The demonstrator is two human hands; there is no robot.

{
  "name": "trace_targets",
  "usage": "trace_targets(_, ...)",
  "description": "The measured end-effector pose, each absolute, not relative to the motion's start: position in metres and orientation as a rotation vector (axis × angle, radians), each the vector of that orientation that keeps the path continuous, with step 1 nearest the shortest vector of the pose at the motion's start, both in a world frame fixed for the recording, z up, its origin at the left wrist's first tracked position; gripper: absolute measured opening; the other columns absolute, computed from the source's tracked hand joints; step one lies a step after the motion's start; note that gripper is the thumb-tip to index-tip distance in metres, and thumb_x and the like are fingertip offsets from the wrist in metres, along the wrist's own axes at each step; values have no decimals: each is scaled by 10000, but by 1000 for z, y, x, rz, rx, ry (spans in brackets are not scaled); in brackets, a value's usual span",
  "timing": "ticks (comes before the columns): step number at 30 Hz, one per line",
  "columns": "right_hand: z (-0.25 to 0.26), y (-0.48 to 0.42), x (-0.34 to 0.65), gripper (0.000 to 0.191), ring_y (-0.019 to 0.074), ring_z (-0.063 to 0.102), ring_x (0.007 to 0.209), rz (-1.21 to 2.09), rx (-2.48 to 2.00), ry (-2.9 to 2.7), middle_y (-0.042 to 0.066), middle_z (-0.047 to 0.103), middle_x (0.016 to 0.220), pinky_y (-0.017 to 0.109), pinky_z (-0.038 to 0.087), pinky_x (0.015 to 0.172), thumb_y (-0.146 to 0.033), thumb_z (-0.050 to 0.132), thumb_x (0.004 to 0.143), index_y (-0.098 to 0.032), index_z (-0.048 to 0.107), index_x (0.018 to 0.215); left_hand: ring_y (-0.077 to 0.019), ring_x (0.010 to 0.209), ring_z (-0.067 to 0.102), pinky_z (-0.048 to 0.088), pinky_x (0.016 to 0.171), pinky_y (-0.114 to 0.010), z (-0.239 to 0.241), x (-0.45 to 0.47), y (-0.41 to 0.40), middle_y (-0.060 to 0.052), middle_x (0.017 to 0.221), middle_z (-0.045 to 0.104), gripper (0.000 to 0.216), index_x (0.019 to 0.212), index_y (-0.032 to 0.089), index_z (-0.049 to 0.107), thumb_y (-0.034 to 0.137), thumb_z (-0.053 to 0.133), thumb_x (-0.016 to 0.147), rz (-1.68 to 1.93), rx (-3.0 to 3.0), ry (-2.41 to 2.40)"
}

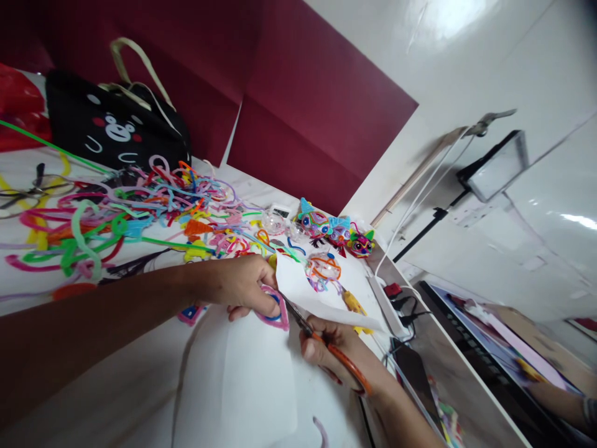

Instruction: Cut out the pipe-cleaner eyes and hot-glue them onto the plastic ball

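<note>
Pink-edged piece (280,322), part-covered, scissors (344,358) part-hidden

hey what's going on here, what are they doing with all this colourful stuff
A person's left hand pinches a small pink-edged, blue-lined piece, with a loose sheet of white paper right beside it. Their right hand grips orange-handled metal scissors, the blades pointing at the piece and paper; whether they are cutting at this instant is hard to tell. A tangled pile of multicoloured fuzzy stems lies to the left, and colourful face-like figures stand farther back.
</note>
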State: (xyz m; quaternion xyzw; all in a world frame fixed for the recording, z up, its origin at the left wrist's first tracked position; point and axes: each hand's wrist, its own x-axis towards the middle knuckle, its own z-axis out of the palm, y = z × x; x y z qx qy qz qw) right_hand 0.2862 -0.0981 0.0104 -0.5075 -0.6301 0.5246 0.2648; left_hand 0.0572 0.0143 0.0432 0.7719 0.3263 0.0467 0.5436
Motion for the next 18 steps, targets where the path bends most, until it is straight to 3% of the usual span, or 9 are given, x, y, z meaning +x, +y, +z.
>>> trace_targets(6,5,-97,283,530,36,252,425,1322,-1442,-1673,-105,319,496,205,147,394,-643,737,756,-191,478,660,-94,361,420,311,388,-162,42,60,13,48,370,498,153,670,185,697,336,706,696,130,1817,762)
trace_targets(13,1,-95,285,519,51,295,319,1293,-1332,-1577,-113,364,427,198,210,327,-694,632,816,-211,473,710,-94,351,420,305,382,-159,38,62,13,53,349,499,175,804,189,742,336,695,720,227,1786,787)
trace_targets(15,5,-94,283,506,67,346,344,1213,-1304,-1561,-99,412,449,206,260,356,-693,619,821,-202,512,761,-89,344,410,299,380,-158,36,63,15,58,341,493,182,811,186,731,349,689,741,327,1749,797)
trace_targets(18,15,-94,278,470,71,376,499,1004,-1368,-1560,-75,436,571,206,286,465,-596,756,731,-175,561,799,-77,329,386,288,377,-156,34,66,16,70,329,476,190,805,183,708,367,680,765,487,1683,804)
